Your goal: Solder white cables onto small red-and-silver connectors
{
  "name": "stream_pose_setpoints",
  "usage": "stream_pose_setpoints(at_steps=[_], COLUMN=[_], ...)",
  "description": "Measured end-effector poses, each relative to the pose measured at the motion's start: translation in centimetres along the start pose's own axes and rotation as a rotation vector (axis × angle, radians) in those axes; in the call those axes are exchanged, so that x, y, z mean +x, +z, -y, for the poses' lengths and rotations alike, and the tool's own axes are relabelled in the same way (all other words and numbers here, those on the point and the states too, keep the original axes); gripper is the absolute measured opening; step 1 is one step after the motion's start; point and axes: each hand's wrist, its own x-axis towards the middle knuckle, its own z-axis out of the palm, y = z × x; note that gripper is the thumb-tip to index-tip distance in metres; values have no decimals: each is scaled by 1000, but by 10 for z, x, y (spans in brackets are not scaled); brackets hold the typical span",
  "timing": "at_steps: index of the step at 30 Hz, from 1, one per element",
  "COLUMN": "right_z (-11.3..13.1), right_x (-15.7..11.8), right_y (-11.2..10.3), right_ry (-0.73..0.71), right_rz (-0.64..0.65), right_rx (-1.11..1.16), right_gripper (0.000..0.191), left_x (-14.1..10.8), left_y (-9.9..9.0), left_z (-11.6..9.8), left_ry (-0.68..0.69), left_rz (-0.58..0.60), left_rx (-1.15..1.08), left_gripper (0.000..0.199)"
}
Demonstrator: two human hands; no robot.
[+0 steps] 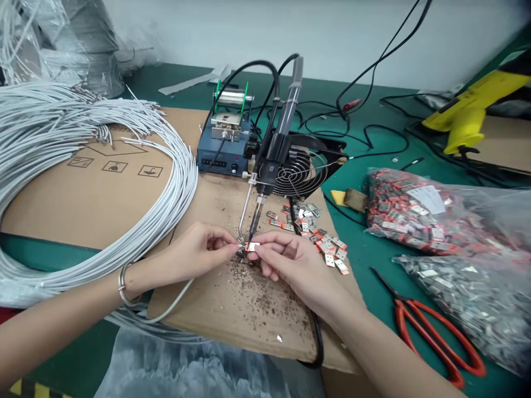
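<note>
My left hand (201,250) pinches the end of a thin white cable (179,301), which trails from below the hand toward the coil. Between the thumb and fingers of my right hand (292,262) is a small USB connector (253,247) with a metal shell and an orange-red part. The cable end and the connector meet under the tip of a stand-mounted soldering iron (271,163). A thin metal feed tube (246,210) comes down beside that tip. Whether the wires touch the contacts is too small to tell. Loose USB connectors (327,243) lie just beyond my right hand.
A big coil of white cables (182,193) covers the left side. Behind the iron stand a blue solder feeder (222,152) and a fan (292,168). At right lie bags of connectors (398,213) and metal parts (460,298), plus red-handled scissors (431,331). Cardboard (274,326) carries dark debris.
</note>
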Motion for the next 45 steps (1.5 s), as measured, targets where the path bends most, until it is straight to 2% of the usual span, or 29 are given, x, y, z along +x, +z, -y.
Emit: stream_pose_setpoints(at_steps=[5,14,30,45], right_z=[0,4,1,2], right_x=[-3,-5,-5,-6], right_y=[1,1,-1,1], right_ry=[13,-7,-4,-18], right_rz=[-61,-73,-73,-92], right_rx=[24,38,37,-3], right_gripper=[19,13,9,13], left_x=[1,3,2,3], left_y=[2,2,1,0], left_z=[3,-7,-7,-8], left_ry=[-50,-109,-114,-116], left_rz=[-19,-10,-7,-17], left_rx=[-46,-81,-85,-78], left_gripper=[22,19,18,19])
